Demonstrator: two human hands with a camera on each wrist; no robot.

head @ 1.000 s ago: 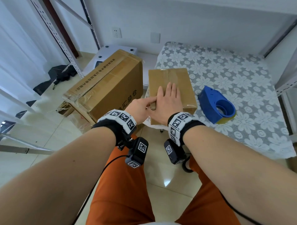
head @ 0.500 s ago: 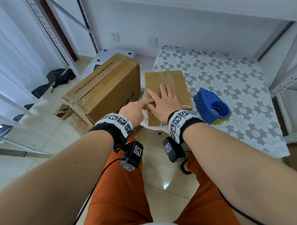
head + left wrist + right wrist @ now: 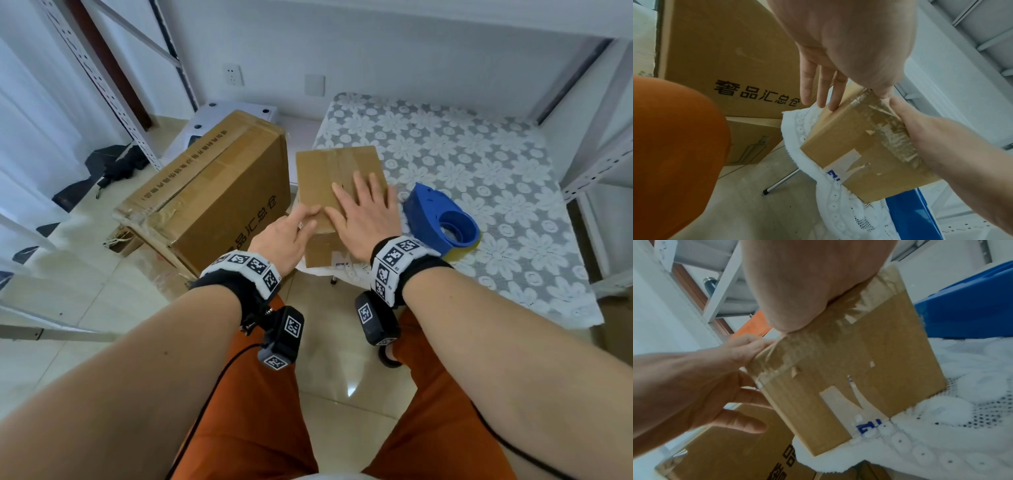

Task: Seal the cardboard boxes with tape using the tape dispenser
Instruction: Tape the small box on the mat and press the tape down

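Note:
A small brown cardboard box sits on the table's near left corner, with clear tape running over its top and down its front face. My right hand lies flat on the box top, fingers spread and pointing away from me. My left hand touches the box's near left top edge with thumb and forefinger on the tape end. Its other fingers hang straight beside the box's left side. The blue tape dispenser lies on the cloth just right of the box, untouched.
A large taped carton stands on the floor left of the table, close to the small box. The table's white lace cloth stretches right and back. Metal rack uprights stand at the far left, and a white rack frame lines the right.
My right hand has slid from the middle of the box top towards its right side, with fingers spread wider. My left forefinger has shifted along the near edge. The dispenser stays put.

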